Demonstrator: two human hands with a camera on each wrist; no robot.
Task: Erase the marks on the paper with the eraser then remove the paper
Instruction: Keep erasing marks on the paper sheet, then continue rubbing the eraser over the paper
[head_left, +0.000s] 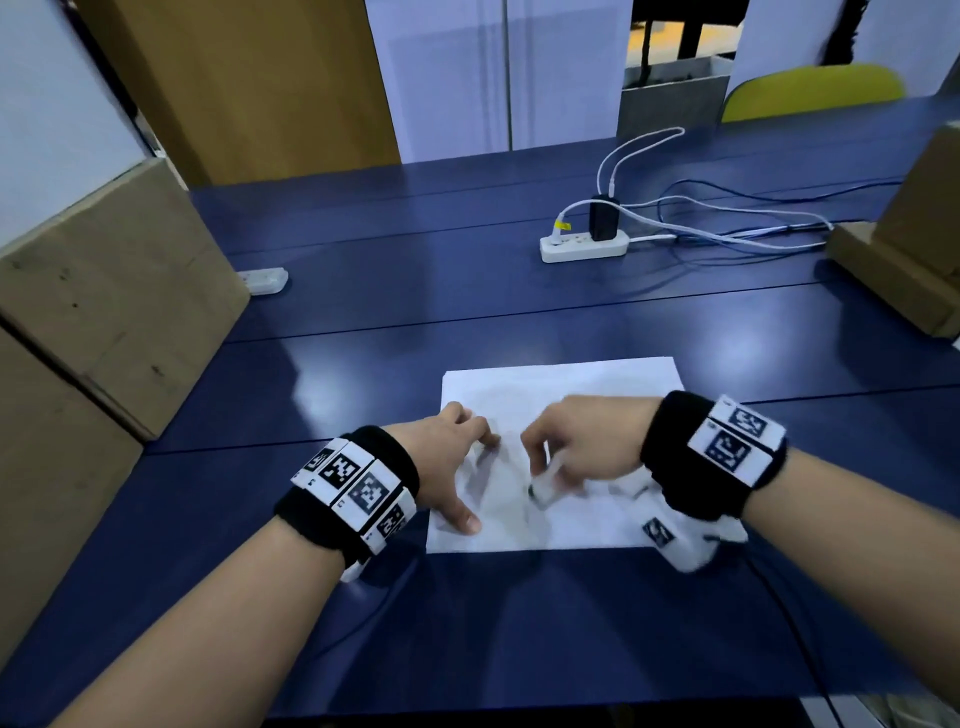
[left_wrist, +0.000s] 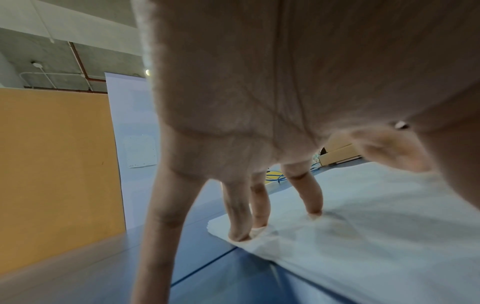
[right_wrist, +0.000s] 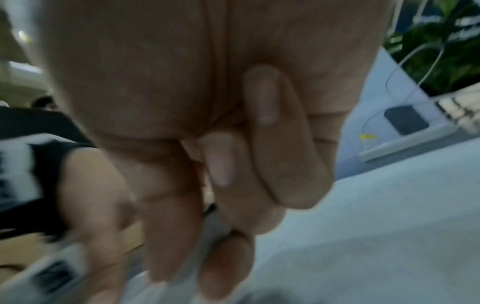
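Observation:
A white sheet of paper (head_left: 561, 389) lies flat on the blue table (head_left: 467, 322), near its front edge. My left hand (head_left: 478, 480) presses on the sheet's left part with straight, spread fingers (left_wrist: 237, 232); the thumb rests near the sheet's front left corner. My right hand (head_left: 543, 467) sits just right of it, fingers curled round a small white eraser (head_left: 543, 491) whose lower end touches the paper. That hand and the eraser are motion-blurred. Faint grey smudges show on the paper (left_wrist: 376, 226) between the two hands. In the right wrist view the eraser (right_wrist: 214, 224) is mostly hidden between thumb and fingers.
A white power strip (head_left: 582, 245) with a black charger and several cables lies at the back of the table. Cardboard boxes stand at the left (head_left: 104, 291) and the right (head_left: 914, 249). A small white device (head_left: 265, 280) lies by the left box.

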